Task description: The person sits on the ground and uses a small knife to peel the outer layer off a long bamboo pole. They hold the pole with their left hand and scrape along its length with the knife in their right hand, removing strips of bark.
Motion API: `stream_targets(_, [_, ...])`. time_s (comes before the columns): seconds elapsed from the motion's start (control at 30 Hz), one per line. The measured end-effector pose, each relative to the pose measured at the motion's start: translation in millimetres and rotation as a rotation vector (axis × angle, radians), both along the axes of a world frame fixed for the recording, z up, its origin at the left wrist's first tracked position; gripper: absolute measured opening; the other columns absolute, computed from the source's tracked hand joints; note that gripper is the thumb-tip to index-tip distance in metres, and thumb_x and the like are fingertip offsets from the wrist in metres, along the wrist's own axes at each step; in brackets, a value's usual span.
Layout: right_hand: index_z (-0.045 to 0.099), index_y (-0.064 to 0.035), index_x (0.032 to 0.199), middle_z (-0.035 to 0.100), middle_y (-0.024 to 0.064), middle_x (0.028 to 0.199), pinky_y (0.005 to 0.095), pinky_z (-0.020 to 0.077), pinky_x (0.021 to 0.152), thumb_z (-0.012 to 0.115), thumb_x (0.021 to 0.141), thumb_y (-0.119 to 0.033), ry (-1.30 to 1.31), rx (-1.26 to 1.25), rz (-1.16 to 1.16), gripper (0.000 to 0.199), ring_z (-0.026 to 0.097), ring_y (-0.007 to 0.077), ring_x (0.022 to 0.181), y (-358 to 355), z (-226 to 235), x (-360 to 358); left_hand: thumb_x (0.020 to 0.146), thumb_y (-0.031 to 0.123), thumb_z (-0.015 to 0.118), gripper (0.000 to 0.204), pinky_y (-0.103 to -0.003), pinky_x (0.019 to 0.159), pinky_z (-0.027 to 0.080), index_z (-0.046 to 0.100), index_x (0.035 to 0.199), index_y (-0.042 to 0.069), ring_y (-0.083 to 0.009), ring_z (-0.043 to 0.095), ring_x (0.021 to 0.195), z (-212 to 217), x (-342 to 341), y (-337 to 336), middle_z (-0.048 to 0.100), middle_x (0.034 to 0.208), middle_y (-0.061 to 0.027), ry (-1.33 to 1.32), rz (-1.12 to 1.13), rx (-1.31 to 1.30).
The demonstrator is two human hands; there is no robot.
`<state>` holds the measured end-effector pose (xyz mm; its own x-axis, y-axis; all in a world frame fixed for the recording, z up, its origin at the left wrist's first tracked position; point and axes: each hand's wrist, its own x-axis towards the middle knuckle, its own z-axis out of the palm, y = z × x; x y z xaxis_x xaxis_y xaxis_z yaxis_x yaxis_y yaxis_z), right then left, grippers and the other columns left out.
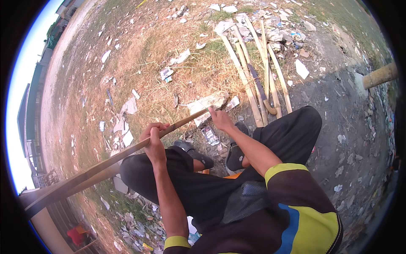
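Observation:
I sit low with black trousers (pixel 296 131) and dark sandals (pixel 234 154) over littered ground. My left hand (pixel 154 137) is wrapped around a long bamboo strip (pixel 105 163) that runs from the lower left up to the middle. My right hand (pixel 220 119) pinches the strip's far tip, near a pale slab of debris (pixel 207 103). Ahead lie several split bamboo slats (pixel 249 72) in a loose bundle, with a long dark-bladed knife (pixel 262 91) resting on top of them.
Dry grass with scattered paper and plastic scraps (pixel 179 57) covers the ground ahead and to the left. Bare grey dirt (pixel 351 127) lies to the right. A thick bamboo pole end (pixel 380 75) juts in at the right edge. An orange seat edge (pixel 234 175) shows beneath me.

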<state>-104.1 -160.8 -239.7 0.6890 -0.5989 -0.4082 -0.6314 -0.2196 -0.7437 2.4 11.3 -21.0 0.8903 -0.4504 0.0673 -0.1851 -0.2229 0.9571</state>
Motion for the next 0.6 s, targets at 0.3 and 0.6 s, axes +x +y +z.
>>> stream_targets(0.3, [0.069,0.0077,0.091,0.065,0.0327,0.091,0.0536,0.0483,0.085,0.021,0.099,-0.051,0.181,-0.095,0.048,0.076,0.063,0.0445,0.094,-8.9,-3.2,10.9,0.082,0.007,0.041,0.025,-0.032,0.078,0.051,0.061,0.074,-0.006,-0.0243,0.069,0.082,2.0,-4.8,5.1,0.067,0.075,-0.0159,-0.087,-0.076,0.079])
stream_targets(0.6, [0.068,0.0068,0.097,0.063,0.0321,0.100,0.0504,0.0467,0.090,0.022,0.098,-0.057,0.179,-0.044,-0.046,0.079,0.060,0.0445,0.101,-10.8,-38.0,-2.2,0.082,0.008,0.040,0.026,-0.032,0.081,0.049,0.060,0.072,-0.005,-0.0251,0.069,0.081,-2.9,-4.3,8.5,0.064,0.073,-0.0130,0.040,0.008,-0.046])
